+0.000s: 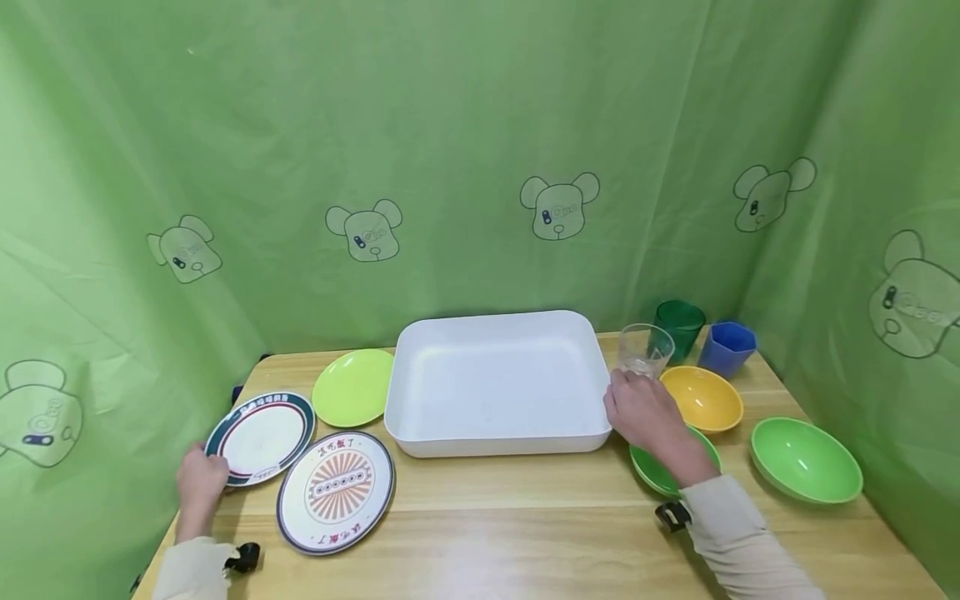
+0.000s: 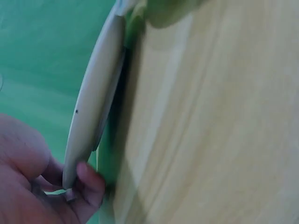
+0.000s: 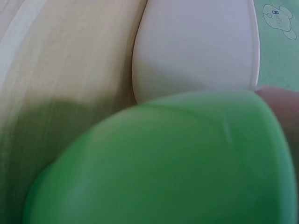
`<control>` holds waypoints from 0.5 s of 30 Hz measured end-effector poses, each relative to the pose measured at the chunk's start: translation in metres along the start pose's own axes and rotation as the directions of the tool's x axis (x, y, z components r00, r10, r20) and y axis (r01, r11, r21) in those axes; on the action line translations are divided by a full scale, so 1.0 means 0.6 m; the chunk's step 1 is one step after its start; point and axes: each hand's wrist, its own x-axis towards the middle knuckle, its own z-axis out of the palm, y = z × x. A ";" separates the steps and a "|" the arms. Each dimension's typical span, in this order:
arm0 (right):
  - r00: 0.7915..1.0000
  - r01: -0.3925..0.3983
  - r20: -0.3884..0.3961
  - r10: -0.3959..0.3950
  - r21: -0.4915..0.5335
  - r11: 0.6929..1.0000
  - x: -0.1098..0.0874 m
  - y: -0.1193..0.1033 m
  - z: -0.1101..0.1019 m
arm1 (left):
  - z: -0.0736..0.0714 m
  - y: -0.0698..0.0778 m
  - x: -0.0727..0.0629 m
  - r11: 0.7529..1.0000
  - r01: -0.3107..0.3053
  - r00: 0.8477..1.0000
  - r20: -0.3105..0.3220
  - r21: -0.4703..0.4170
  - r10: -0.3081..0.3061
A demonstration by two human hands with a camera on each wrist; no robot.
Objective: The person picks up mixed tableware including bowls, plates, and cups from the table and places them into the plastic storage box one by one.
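At the table's left side my left hand [image 1: 201, 482] pinches the edge of a white plate [image 1: 261, 440] with a dark green and red rim. The left wrist view shows this plate edge-on, its underside [image 2: 93, 102] towards the table. Beside it lies a white plate [image 1: 337, 492] with an orange sunburst print. On the other side, my right hand [image 1: 643, 410] grips a green bowl [image 1: 660, 475] at its far rim, next to the white tray. The bowl's outer wall [image 3: 168, 163] fills much of the right wrist view and hides most of the fingers.
A white rectangular tray [image 1: 495, 446] stands at the back centre, with a lime plate [image 1: 352, 387] left of it. To the right are a clear glass [image 1: 645, 343], a dark green cup [image 1: 678, 329], a blue cup [image 1: 726, 350], a yellow bowl [image 1: 705, 400] and another green bowl [image 1: 806, 460].
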 end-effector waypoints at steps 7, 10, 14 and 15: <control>1.000 -0.003 -0.001 0.003 -0.002 1.000 0.000 -0.004 0.002 | -0.003 0.001 -0.010 0.993 0.060 0.998 -0.013 -0.105 -0.061; 1.000 -0.005 0.005 0.005 0.008 1.000 0.000 -0.004 0.000 | -0.003 0.006 -0.014 0.987 0.082 0.996 -0.004 -0.136 -0.084; 1.000 -0.010 0.021 0.010 0.025 1.000 -0.002 -0.003 -0.003 | -0.001 0.013 -0.017 0.982 0.099 0.995 -0.003 -0.159 -0.101; 1.000 -0.014 0.026 0.013 0.027 1.000 -0.003 -0.002 -0.004 | 0.000 0.015 -0.017 0.981 0.102 0.995 -0.005 -0.164 -0.104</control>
